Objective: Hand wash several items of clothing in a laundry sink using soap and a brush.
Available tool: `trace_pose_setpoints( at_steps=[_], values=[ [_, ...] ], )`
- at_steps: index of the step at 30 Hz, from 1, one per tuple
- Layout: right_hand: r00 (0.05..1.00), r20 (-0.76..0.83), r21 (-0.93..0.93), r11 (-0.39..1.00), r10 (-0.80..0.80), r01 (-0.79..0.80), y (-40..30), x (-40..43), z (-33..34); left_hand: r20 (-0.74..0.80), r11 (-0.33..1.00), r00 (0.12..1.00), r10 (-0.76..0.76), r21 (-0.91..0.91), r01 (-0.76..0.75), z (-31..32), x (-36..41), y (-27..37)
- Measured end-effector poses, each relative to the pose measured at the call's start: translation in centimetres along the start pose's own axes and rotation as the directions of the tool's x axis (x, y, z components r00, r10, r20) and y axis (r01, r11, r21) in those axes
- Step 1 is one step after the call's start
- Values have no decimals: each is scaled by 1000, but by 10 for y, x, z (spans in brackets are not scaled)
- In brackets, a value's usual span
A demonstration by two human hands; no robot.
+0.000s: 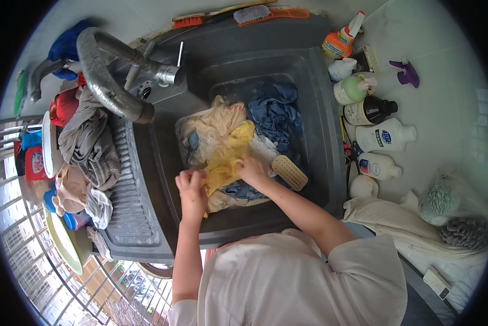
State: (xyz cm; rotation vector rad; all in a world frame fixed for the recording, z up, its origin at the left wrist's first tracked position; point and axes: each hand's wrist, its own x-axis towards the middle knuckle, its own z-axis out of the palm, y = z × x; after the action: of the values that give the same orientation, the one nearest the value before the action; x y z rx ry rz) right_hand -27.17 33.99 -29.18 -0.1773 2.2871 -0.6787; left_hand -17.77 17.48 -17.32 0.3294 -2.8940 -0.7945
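Observation:
A wet yellow cloth (223,169) is stretched between my two hands over the basin of a dark grey laundry sink (321,122). My left hand (192,191) grips its left edge, and my right hand (252,171) clutches the other side, slightly blurred. Beyond them lies a heap of cream fabric (215,122) with a yellow patterned piece (242,133) on it. Blue denim (273,110) is bunched at the back right of the basin. White cloth (265,147) sits behind my right hand. A cream scrubbing brush (289,172), perforated side up, rests just right of my right wrist.
A curved metal faucet (113,81) arches over the left side. Crumpled striped clothing (91,142) lies on the ribbed washboard (132,191). Several bottles, including a dark one (368,110), line the right ledge. An orange-handled brush (272,14) lies along the back rim.

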Motion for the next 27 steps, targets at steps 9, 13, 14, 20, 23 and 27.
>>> trace_pose_setpoints(
  at_steps=[9,13,14,20,23,27],
  values=[
    [865,-62,-552,739,-498,386,6,21,23,659,819,567,-495,572,50,127,10,-23],
    [838,393,-275,821,-378,500,-67,65,63,207,640,911,-358,765,77,198,-93,-199],
    [870,359,-303,840,-337,450,-45,86,54,233,677,921,-311,734,42,218,-63,-184],
    [876,-86,-268,858,-475,439,-4,135,55,630,719,407,-661,687,104,166,41,-103],
    [790,-213,-253,814,-574,523,-24,125,61,364,798,737,-569,459,390,189,-10,-174],
    [942,94,-243,910,-324,337,-6,99,51,568,922,765,-304,376,88,137,-13,-119]
  ],
)
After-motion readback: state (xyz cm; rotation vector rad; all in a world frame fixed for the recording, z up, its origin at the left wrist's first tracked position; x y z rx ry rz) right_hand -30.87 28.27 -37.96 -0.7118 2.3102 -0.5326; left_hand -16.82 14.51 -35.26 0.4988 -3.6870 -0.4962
